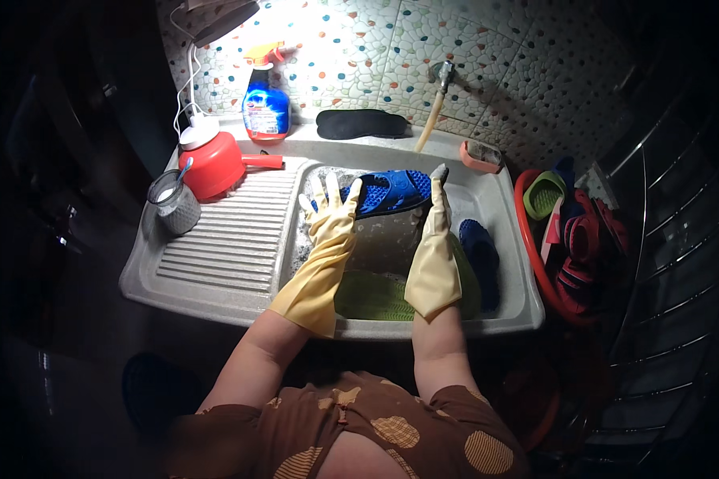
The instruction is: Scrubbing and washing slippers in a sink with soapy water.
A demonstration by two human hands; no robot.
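Note:
A blue slipper [395, 190] with a nubbly insole is over the soapy water in the basin of a grey laundry sink [215, 302]. My left hand [329, 209], in a yellow rubber glove, grips its left end, fingers spread across it. At the toe is my right hand [438, 200], gloved too and seen edge-on; its grip is hidden. Something grey shows at its fingertips, too small to name. Under my forearms lies green ribbed footwear [374, 296], partly covered. Another blue slipper [479, 257] rests against the basin's right side.
On the ribbed washboard's left stand a red dipper [215, 164] and a glass jar [177, 206]. Along the back ledge are a spray bottle [266, 102], a black insole [362, 124] and a pink soap dish [481, 157]. A hose hangs from the tap [443, 72]. Right, a red tub [530, 227] holds footwear.

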